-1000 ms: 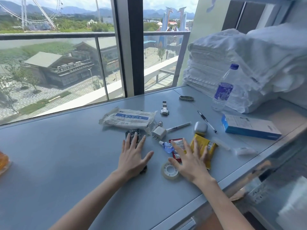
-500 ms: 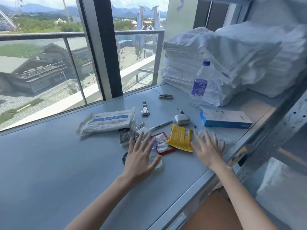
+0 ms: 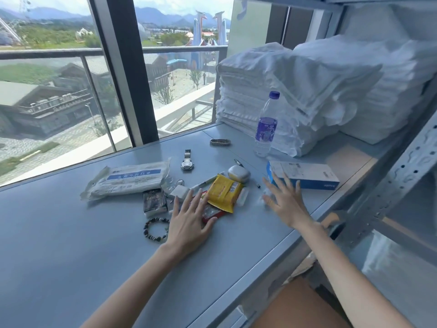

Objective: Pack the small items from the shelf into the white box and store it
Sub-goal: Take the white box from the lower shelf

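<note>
lying spread — left hand (image 3: 189,223) on red packet (image 3: 211,213), right hand (image 3: 283,204) by blue box (image 3: 312,176).

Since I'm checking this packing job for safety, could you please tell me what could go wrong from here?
1. The right hand is spread over a small clear item near the front edge of the shelf; a push could send it off.
2. The water bottle stands upright just beyond that hand; a reach could tip it.
3. The bead bracelet lies beside the left hand and might be dragged or overlooked.
</note>
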The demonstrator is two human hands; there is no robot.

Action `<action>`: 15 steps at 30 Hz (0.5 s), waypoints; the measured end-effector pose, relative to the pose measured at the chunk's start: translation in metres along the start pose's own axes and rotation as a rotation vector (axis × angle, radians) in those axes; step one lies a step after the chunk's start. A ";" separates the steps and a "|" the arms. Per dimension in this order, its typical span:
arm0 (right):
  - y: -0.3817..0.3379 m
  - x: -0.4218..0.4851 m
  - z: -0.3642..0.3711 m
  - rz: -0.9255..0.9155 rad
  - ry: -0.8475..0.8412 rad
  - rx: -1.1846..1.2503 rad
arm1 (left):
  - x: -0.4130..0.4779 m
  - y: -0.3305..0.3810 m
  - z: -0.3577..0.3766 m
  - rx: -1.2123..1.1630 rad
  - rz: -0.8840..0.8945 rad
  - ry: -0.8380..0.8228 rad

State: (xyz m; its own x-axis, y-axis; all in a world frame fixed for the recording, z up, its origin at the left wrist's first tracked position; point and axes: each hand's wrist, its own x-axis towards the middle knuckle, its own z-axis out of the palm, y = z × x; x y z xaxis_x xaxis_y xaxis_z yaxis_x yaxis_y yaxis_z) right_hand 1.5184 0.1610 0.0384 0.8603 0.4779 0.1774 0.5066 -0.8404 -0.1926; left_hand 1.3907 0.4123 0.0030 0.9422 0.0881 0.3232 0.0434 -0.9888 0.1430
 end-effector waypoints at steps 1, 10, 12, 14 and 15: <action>0.017 0.006 -0.007 0.051 -0.005 -0.037 | 0.002 0.007 0.001 -0.009 0.007 0.015; 0.049 0.047 0.000 0.020 -0.217 -0.069 | 0.048 0.060 0.013 -0.009 -0.076 -0.067; 0.038 0.056 0.003 -0.032 -0.226 -0.060 | 0.054 0.060 0.015 -0.002 -0.104 -0.081; 0.028 0.063 0.003 -0.048 -0.234 -0.038 | 0.055 0.060 0.016 0.021 -0.126 -0.088; 0.024 0.064 0.004 -0.055 -0.234 -0.017 | 0.054 0.059 0.015 0.035 -0.134 -0.077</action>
State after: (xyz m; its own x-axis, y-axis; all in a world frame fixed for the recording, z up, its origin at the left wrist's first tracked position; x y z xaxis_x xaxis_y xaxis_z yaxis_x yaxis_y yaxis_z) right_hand 1.5857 0.1728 0.0417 0.8223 0.5675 -0.0417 0.5536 -0.8148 -0.1722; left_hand 1.4490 0.3565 0.0153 0.9497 0.2115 0.2308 0.1810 -0.9725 0.1466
